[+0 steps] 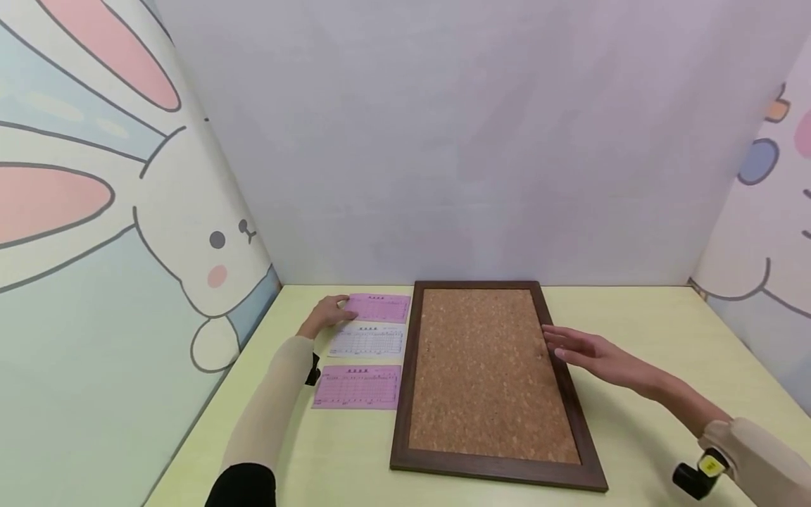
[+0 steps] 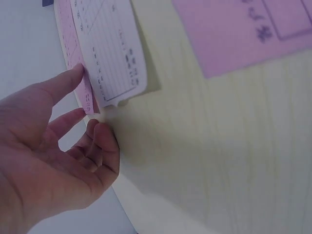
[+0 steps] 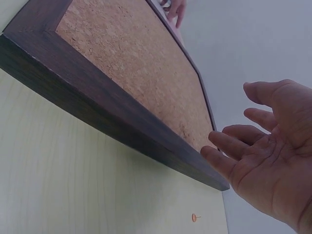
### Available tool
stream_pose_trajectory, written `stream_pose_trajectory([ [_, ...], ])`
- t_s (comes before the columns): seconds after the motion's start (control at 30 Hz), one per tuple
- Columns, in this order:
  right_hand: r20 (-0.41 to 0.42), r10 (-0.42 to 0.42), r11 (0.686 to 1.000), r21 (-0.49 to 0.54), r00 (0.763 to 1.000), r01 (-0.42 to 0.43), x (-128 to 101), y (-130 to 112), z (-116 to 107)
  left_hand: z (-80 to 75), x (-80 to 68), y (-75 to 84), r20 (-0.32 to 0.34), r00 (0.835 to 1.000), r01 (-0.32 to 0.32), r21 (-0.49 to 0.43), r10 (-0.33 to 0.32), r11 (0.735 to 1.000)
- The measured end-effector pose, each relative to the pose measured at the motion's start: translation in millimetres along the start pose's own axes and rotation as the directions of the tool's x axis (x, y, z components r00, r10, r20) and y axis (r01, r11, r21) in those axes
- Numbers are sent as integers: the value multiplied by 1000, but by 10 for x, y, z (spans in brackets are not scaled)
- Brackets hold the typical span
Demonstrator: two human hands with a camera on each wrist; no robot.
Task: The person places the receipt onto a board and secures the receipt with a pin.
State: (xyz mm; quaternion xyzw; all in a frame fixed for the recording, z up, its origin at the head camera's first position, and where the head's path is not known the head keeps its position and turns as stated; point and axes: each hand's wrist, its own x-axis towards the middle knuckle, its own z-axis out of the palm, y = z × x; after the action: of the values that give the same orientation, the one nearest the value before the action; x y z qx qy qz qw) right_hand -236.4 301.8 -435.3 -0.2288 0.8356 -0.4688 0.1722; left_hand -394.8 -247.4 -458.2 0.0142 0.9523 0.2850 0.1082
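Cork board (image 1: 484, 373) in a dark wooden frame (image 1: 405, 394) lies flat mid-table, long side running near to far; its far edge sits close to the back wall. Bare yellow table (image 1: 652, 331) runs wide to the right of the frame, with a narrower strip along the near edge.

Left of the frame, three slips in a column, near to far: near pink slip (image 1: 357, 386), white slip (image 1: 367, 341), far pink slip (image 1: 379, 308). The white slip's far edge overlaps the far pink one. The column lies just beside the frame's left rail, apart from it. Left wall panel stands close beyond the slips.

Left hand (image 1: 328, 313) rests at the left end of the far pink slip. In the left wrist view, left hand (image 2: 53, 161) fingers loosely curled, thumb and fingertips touching the slip's edge (image 2: 87, 100); a firm pinch cannot be told.

Right hand (image 1: 592, 353) hovers over the frame's right rail, palm down, fingers straight and slightly spread, holding nothing. One small orange pushpin (image 3: 195, 217) lies on the table near that rail.
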Motion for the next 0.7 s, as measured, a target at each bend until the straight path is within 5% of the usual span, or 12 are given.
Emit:
stream_pose_trajectory([
  [0.5,4,-17,999,34,1000,17,-113,33,-16,108,54,5,-115,992,41,-36,-45,999],
  [0.7,4,-25,999,38,1000,24,-132,31,-30,138,88,42,-144,987,57,-125,-75,991],
])
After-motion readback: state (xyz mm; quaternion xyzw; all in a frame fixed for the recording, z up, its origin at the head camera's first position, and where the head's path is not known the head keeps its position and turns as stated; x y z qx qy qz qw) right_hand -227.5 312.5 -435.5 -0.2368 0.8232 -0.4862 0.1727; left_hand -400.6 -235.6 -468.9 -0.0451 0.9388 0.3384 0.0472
